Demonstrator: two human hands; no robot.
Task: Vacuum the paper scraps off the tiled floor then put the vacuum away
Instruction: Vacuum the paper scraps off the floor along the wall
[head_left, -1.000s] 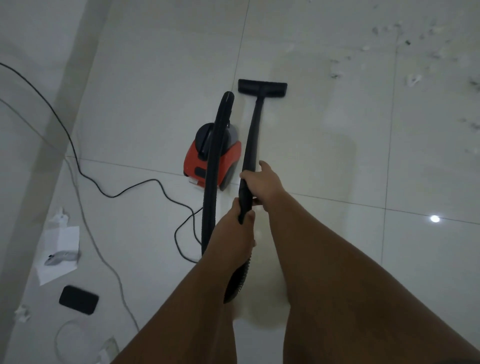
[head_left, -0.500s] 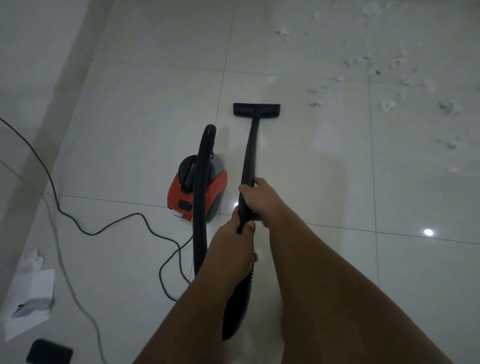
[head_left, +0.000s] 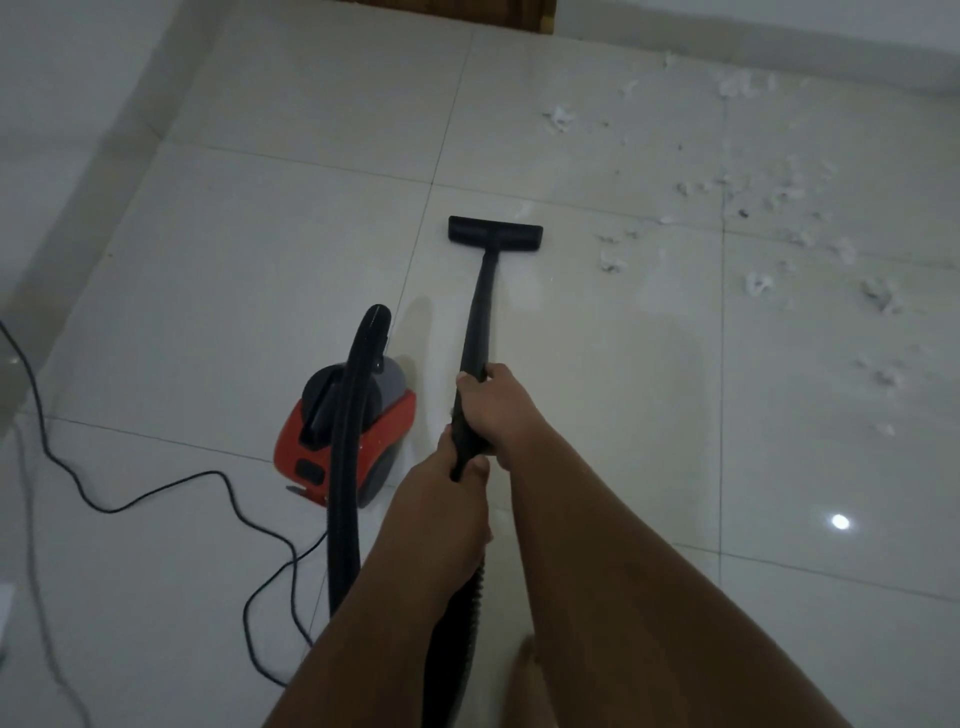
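Here, in the head view, the person's right hand (head_left: 498, 410) grips the black vacuum wand (head_left: 478, 322), fingers curled round it. The left hand (head_left: 441, 506) holds the same wand just behind, at its near end, where the ribbed hose (head_left: 347, 467) begins. The wand runs forward to the flat nozzle (head_left: 494, 235), which sits on the tiled floor (head_left: 260, 291) beside a grout line. The white paper scraps (head_left: 758, 283) lie scattered to the right of the nozzle and farther off towards the wall, apart from it. The red and black vacuum body (head_left: 363, 436) stands on the floor just left of the wand, with the hose arching over it. A black power cord (head_left: 156, 493) snakes across the tiles at the left. A bright spot of light (head_left: 840, 521) reflects off a tile at the right.
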